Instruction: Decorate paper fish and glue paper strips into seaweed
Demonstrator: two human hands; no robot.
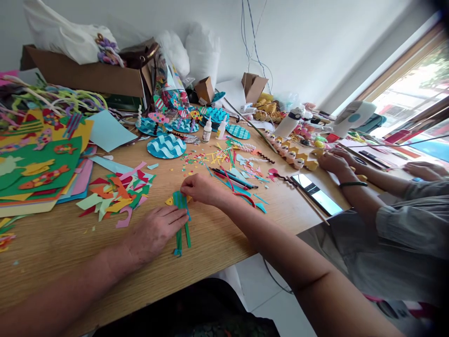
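Observation:
A small paper fish [180, 200] with a yellow head and a blue-and-green striped body lies on the wooden table in front of me. Flat on the table, my left hand [154, 229] has its fingers stretched out, the tips resting on the fish's lower part. The fingers of my right hand [198, 188] are pinched together at the upper edge of the striped body. They hide part of the fish, including most of its tail side. Green paper strips [179, 241] stick out below the left fingertips.
Paper scraps [119, 189] lie left of the fish, beside stacked coloured sheets [66, 150]. Pencils [235, 179], glue bottles [207, 130] and a wavy blue disc [166, 146] are beyond my hands. A phone [317, 194] lies to the right, near another person's hands [335, 166].

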